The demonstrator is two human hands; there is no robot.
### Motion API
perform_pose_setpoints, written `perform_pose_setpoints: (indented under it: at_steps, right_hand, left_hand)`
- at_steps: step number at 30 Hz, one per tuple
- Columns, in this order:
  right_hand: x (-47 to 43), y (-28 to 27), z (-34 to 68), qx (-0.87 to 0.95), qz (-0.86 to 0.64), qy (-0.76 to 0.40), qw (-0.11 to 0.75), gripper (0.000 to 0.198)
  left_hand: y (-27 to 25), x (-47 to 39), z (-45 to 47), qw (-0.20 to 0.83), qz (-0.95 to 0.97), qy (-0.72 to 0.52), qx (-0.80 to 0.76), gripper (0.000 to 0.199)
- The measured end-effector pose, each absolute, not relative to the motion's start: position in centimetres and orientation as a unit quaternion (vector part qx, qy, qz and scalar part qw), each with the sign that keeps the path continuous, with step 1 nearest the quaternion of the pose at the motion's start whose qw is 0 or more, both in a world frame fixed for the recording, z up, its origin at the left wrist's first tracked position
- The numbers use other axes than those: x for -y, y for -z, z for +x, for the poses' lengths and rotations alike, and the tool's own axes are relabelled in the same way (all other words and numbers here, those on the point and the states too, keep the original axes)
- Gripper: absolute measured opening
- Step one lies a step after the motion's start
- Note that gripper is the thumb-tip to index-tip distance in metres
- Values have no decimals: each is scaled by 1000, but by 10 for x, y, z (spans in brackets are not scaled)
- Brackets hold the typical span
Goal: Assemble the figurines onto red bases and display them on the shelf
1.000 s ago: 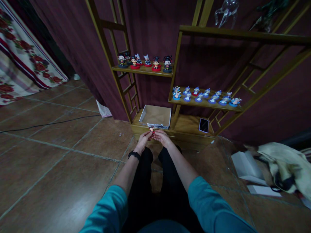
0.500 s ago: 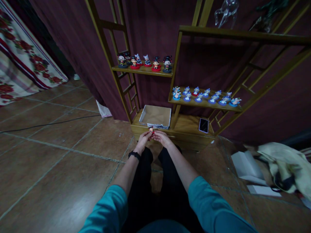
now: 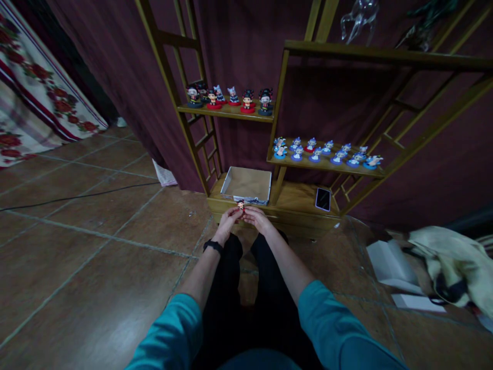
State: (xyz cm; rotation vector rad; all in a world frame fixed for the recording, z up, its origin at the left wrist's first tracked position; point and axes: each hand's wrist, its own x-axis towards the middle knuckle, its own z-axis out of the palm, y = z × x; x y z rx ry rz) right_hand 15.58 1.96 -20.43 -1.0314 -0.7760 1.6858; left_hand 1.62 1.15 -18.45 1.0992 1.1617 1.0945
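A small figurine (image 3: 241, 204) with dark hair and a red base is held upright between my two hands, in front of the shelf unit. My left hand (image 3: 228, 218) closes its fingertips on the figurine from the left. From the right, the fingers of my right hand (image 3: 257, 218) pinch the same piece near its base. Just beyond them lies an open shallow cardboard box (image 3: 248, 183) on the bottom shelf. Similar figurines on red and dark bases, such as a red-based one (image 3: 247, 103), stand on the upper left shelf.
Blue and purple figurines (image 3: 316, 154) line the middle right shelf (image 3: 327, 165). A phone or tablet (image 3: 322, 199) lies on the bottom shelf. A glass figure (image 3: 361, 21) stands above. White boxes (image 3: 393, 266) and a cream bag (image 3: 458, 262) rest on the floor at right; a cable (image 3: 80, 197) runs at left.
The figurine has shifted and turned very slightly between my fingers. Both hands stay in nearly the same place.
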Motion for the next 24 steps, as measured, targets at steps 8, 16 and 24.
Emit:
perform_pose_setpoints:
  at_steps: [8,16,24]
  right_hand:
    - [-20,205,156,319,-419,-695,490,24]
    - [-18,202,155,320,-401,-703,493,23]
    - [-18,200,155,321,-394,-706,494,21]
  left_hand:
    - [184,-10,16,560,489,-469,-477,49]
    - [185,-11,16,568,483,-468,-475,49]
    - [185,-11,16,565,491,-463,-474,51]
